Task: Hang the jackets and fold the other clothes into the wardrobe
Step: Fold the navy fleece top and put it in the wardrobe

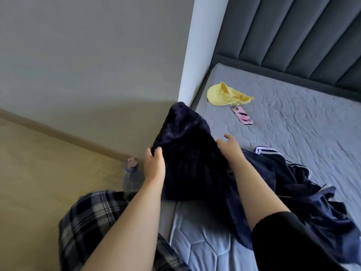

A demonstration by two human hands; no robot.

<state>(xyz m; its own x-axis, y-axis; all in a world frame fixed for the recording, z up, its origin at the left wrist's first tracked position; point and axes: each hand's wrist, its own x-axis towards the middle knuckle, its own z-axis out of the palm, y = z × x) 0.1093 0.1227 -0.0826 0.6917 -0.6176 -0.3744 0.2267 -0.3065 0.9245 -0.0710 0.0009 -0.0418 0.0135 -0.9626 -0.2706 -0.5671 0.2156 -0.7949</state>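
Note:
A dark navy fleecy garment [187, 153] is lifted off the bed's near left corner. My left hand [154, 163] grips its left edge, thumb over the cloth. My right hand [230, 147] rests against its right side with the fingers spread and fairly straight; whether it pinches the cloth is hidden. A navy jacket with white stripes [304, 196] lies crumpled on the mattress to the right, under my right forearm. A yellow garment [224, 94] lies further back on the bed.
The grey quilted mattress [302, 130] fills the right side, with a padded dark headboard [293, 36] behind. A pink phone [242, 115] lies near the yellow garment. A plastic water bottle [131, 177] stands on the wooden floor [39, 173] by the bed. A white pillar [199, 45] meets the wall.

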